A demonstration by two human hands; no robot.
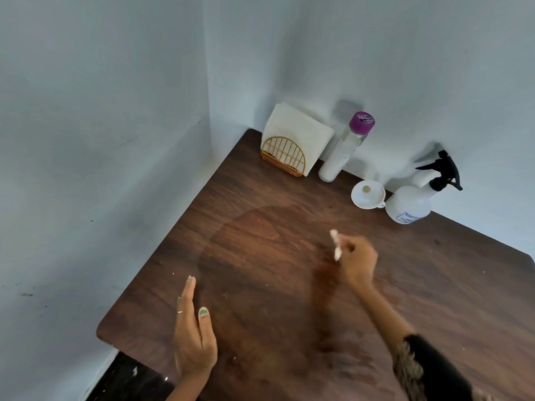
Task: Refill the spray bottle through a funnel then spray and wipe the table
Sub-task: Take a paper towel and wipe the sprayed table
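A white spray bottle (412,202) with a black trigger head stands at the back right of the wooden table (260,204), against the wall. A white funnel (367,194) lies next to it on the left. A clear bottle with a purple cap (346,149) stands further left. My right hand (357,263) hovers over the table's middle, shut on a small crumpled white tissue (335,245). My left hand (192,331) is flat and open, edge-on at the table's near left. A large damp patch darkens the wood between my hands.
A gold wire holder with white napkins (292,140) stands in the back corner. Pale walls enclose the table at the left and back. Small white crumbs dot the table top. The dark floor shows at the lower left.
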